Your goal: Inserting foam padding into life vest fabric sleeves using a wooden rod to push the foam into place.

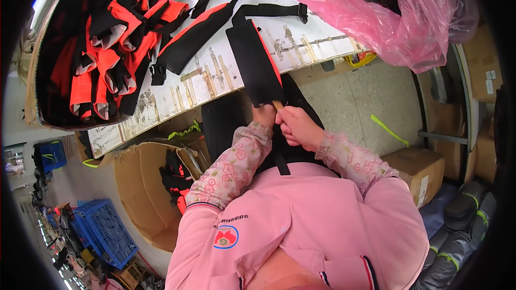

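Note:
A black padded strap with an orange edge and a buckled webbing end lies over the table's front edge, its near end hanging toward me. My left hand holds that near end from below, its fingers mostly hidden by the fabric. My right hand is closed around a flat tan stick, whose upper part meets the strap's open end. How far the stick reaches inside is hidden. A second black and orange strap lies on the table to the left.
On the worn white table, a carton at left holds a heap of orange and black straps. Pink plastic sheeting covers the right end. Below stand an open carton, a closed box and dark rolled bundles.

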### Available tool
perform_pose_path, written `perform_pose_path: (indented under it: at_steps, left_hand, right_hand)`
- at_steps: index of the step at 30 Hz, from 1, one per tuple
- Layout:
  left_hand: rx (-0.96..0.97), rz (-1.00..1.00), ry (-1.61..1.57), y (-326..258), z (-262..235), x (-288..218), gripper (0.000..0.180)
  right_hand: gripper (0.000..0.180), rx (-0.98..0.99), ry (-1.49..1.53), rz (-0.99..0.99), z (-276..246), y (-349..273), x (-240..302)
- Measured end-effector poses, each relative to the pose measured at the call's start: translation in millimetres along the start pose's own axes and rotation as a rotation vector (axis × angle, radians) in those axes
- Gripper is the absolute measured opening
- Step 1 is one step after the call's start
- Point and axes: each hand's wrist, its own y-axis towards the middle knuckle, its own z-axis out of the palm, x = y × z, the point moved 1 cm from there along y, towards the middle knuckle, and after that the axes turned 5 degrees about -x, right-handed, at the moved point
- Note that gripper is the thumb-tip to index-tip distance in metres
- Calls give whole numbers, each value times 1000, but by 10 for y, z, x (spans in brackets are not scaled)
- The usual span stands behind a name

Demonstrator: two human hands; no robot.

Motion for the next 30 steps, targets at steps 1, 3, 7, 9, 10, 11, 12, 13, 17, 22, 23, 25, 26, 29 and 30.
perform_pose_path:
  at_steps: [1,3,7,9,10,11,12,13,17,22,23,25,26,29,30]
  left_hand:
    - [49,0,61,-10,8,-91,8]
    - [94,7,123,-1,3,-307,7]
    - [100,-306,-431,21,25,-496,14]
    - [84,-413,-609,20,2,-526,21]
    - [120,-469,-601,7,-27,-548,23]
    - [156,-526,-593,-7,-40,-571,26]
    - [136,-540,-569,-12,-36,-708,29]
    - [137,-540,-572,-9,-28,-704,29]
    - [38,-489,-630,25,50,-634,24]
    - [99,-495,-643,65,-35,-808,12]
    - [102,-490,-644,92,-66,-805,12]
    - [-13,-456,-586,135,-101,-865,18]
    - [21,-313,-471,209,-121,-763,18]
    - [-13,-564,-690,223,-107,-905,17]
    - [-3,-562,-697,216,-113,-912,17]
  right_hand:
    - [26,27,48,-9,-24,28,-12]
    - [25,110,146,-12,-96,43,-37]
    - [25,262,302,22,-155,3,-25]
    - [25,199,199,1,-151,-94,-37]
    - [26,131,104,-17,-147,-162,-52]
    - [25,105,82,-18,-129,-243,-71]
    - [25,66,55,-8,-132,-293,-123]
    - [25,27,29,1,-142,-321,-152]
    - [25,65,4,-66,-87,-93,29]
    - [23,25,-59,-90,-219,-40,-22]
    - [23,24,-59,-95,-326,-75,-28]
    - [25,-22,-463,-211,-674,-199,-99]
    - [25,-31,-559,-231,-923,-300,-193]
    - [25,-39,-664,-279,-1765,-461,-436]
    - [25,-1,-683,-323,-1781,-524,-372]
